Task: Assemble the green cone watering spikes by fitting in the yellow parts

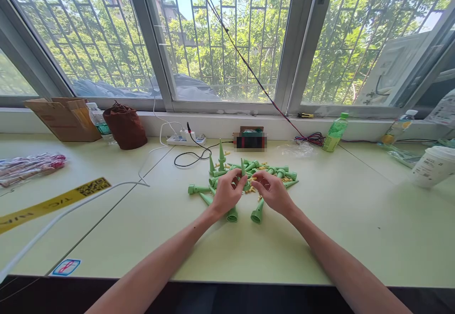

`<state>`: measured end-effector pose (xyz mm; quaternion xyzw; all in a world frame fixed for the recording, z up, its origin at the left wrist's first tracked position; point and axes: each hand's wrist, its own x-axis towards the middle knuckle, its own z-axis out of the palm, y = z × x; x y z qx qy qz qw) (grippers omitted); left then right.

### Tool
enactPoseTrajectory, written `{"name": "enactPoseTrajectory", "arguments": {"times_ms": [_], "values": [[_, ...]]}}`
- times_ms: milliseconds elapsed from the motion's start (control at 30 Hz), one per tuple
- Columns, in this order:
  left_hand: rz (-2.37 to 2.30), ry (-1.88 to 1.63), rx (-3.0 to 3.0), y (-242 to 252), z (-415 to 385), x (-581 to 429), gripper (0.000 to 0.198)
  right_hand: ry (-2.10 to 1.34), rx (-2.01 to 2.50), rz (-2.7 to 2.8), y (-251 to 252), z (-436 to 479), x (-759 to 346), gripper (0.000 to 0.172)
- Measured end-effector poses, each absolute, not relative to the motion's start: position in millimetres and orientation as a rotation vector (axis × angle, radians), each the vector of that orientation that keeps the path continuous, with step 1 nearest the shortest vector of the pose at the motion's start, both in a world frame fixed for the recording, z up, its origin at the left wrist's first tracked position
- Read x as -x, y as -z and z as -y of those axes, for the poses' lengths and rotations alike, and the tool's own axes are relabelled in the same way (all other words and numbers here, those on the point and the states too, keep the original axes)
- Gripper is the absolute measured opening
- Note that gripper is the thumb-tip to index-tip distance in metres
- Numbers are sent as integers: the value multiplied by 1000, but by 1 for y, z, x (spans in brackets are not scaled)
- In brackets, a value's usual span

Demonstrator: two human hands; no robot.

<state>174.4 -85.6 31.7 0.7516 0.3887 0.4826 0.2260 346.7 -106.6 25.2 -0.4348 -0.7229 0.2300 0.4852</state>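
My left hand (226, 192) is closed around a green plastic watering spike (243, 166), its point upward. Opposite it, my right hand (276, 193) pinches a small yellow plastic piece (253, 179) close against the side of that spike. Around both hands lies a loose pile of more green spikes (282, 171), with little yellow pieces scattered among them. Two spikes stand upright behind my left hand, the taller spike (222, 157) being farther back. Near my wrists, one spike (257, 213) lies with its hollow end toward me. My hands hide part of the pile.
Behind the pile are a power strip (186, 139) and a device with a dark screen (250, 140). A brown drawstring bag (125, 127) and a cardboard box (64, 119) stand left. On the right are a green bottle (335, 133) and a white cup (434, 166). A white cable (71, 207) crosses the left.
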Motion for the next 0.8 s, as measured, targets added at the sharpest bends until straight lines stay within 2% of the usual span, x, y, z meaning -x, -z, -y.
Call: {"name": "enactPoseTrajectory", "arguments": {"times_ms": [800], "values": [[-905,-1305,-2350,-29,90,-174,14,-448,1108,1768,-21,101,-349,40]]}}
